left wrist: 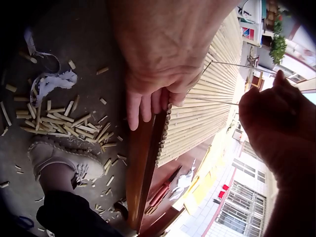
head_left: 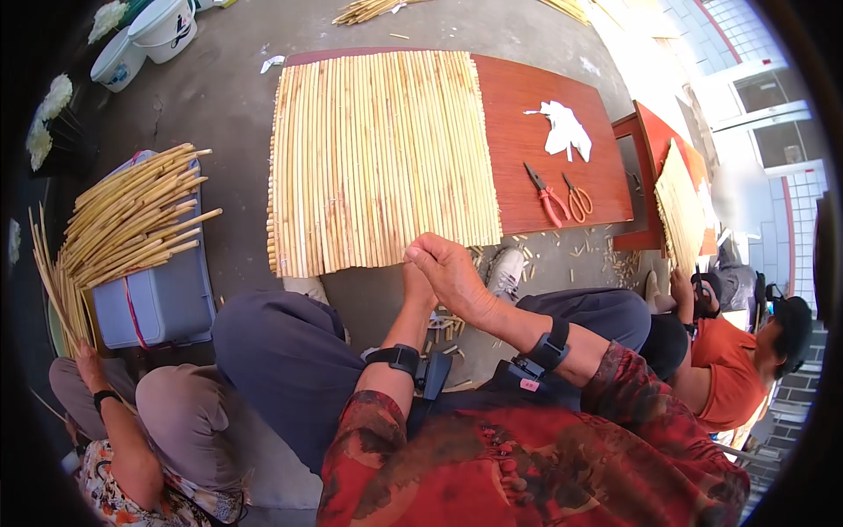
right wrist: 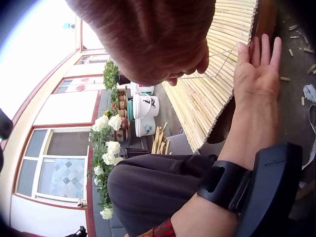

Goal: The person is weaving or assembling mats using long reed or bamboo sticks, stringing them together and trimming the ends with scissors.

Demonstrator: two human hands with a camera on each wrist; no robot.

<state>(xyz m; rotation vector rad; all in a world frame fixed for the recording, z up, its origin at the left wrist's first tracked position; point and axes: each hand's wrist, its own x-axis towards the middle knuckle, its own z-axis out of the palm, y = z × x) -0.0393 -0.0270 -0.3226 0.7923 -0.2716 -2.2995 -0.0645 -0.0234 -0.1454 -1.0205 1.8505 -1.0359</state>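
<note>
A mat of pale sticks (head_left: 378, 158) covers the left part of a red-brown table (head_left: 549, 97). My left hand (head_left: 418, 288) is at the mat's near edge; in the left wrist view the left hand (left wrist: 163, 54) has its fingers extended below the edge, its thumb against the stick ends. Thin thread (right wrist: 224, 61) runs from the mat to my right hand (right wrist: 153, 39), whose curled fingers grip it. From above, the right hand (head_left: 452, 279) overlaps the left near the edge. Fingertips gripping the thread are partly hidden.
Red-handled pliers (head_left: 546, 195), scissors (head_left: 578, 198) and white scrap (head_left: 565, 130) lie on the table's right part. Loose sticks (head_left: 136, 215) rest on a blue-grey bin (head_left: 158, 303) at left. Cut pieces litter the floor. People sit at both sides; buckets (head_left: 164, 31) stand behind.
</note>
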